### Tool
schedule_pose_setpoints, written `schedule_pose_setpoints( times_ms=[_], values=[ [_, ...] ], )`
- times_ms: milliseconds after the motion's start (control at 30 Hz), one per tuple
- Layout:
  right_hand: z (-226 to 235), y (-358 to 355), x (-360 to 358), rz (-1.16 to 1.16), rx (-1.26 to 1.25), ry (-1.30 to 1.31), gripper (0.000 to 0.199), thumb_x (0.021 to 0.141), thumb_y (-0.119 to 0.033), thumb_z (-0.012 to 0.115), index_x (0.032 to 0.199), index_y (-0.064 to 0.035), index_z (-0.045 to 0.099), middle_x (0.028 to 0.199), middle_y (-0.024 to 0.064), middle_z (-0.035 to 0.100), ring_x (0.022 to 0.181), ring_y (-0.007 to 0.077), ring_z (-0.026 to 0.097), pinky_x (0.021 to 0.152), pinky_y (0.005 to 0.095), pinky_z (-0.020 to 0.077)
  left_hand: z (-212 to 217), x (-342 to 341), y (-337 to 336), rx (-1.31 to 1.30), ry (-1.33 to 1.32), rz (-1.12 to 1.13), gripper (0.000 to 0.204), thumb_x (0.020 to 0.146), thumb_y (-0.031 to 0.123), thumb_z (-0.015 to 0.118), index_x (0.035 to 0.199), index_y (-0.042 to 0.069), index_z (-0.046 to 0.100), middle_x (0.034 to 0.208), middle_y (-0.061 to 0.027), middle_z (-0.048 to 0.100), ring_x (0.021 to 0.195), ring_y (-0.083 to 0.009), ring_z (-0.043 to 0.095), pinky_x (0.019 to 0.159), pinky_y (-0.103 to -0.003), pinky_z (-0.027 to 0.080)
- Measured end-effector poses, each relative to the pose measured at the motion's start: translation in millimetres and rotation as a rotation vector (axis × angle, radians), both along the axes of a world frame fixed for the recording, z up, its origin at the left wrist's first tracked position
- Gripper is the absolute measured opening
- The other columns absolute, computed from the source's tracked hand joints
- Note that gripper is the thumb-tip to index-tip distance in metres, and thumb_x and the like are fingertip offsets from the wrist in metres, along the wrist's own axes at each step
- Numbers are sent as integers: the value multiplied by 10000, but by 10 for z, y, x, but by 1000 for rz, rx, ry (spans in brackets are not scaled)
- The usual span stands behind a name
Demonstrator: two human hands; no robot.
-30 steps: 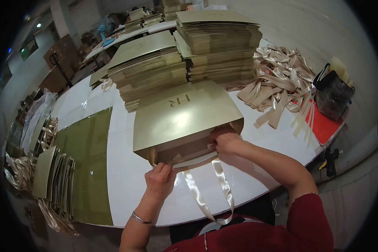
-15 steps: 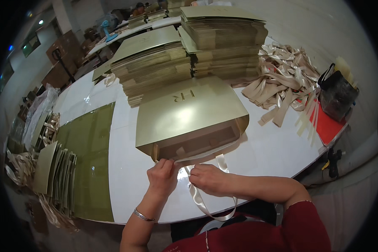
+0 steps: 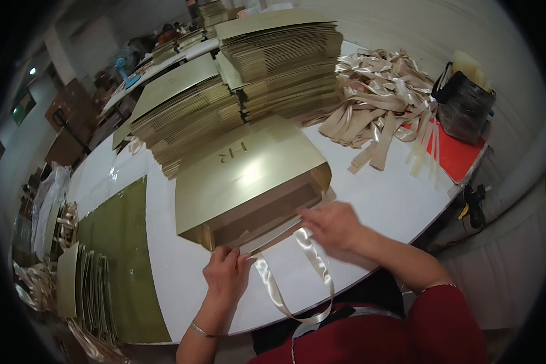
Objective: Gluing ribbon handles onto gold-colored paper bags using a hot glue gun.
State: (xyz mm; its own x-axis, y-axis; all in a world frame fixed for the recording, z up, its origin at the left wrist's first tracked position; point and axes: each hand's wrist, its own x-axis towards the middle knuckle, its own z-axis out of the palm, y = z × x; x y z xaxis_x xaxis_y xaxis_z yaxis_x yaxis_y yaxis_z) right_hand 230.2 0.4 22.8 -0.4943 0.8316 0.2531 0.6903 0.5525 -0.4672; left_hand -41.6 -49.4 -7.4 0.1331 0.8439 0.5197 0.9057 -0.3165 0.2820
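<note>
- Fingers of the left hand (image 3: 223,274) pinch the near-left rim of the gold bag (image 3: 255,167), on the white table (image 3: 379,206).
- Bag looks light, stiff, creasable; pinch its rim.
- Right hand (image 3: 335,225), half-open, at near-right rim; hold unclear.

Blue fan (image 3: 122,65) (far upper left)

gold bag (image 3: 255,176) | lying on white table (image 3: 379,203), mouth open nearside | cream satin ribbon handle (image 3: 269,285) | looping from near rim
</note>
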Motion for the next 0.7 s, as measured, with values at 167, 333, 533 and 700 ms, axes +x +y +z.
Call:
schedule_pose_setpoints(
  times_ms=[167,333,533,700],
  values=[
    [-202,53,287,75,147,-209,208,862,-232,625,1012,-94,665,816,82,590,796,267,595,693,401,471,219,367,164,-66,106,-149,192,772,178,724,904,41,704,762,-114,611,705,-303,617,588,-405,499],
    [-410,-10,460,-27,84,106,280,828,-176,664,1087,-71,643,863,102,608,819,268,617,734,390,501,201,1019,649,-405,-193,-104,265,759,154,737,982,28,672,860,-184,651,820,-382,635,748,-436,507],
    [26,-513,2646,-1123,641,-66,220,791,-145,684,973,-33,633,938,172,606,930,366,572,858,426,452,-40,1102,704,-510,-502,-52,293,795,80,694,1078,14,656,937,-193,677,824,-302,659,773,-361,505],
    [-154,-1359,4149,-1423,-624,897,604,857,-501,621,1108,45,554,1076,228,634,1045,432,600,862,561,506,-54,1097,732,-402,-615,-103,248,806,43,673,1045,-23,676,863,-150,695,778,-174,641,728,-289,501]
  ],
)
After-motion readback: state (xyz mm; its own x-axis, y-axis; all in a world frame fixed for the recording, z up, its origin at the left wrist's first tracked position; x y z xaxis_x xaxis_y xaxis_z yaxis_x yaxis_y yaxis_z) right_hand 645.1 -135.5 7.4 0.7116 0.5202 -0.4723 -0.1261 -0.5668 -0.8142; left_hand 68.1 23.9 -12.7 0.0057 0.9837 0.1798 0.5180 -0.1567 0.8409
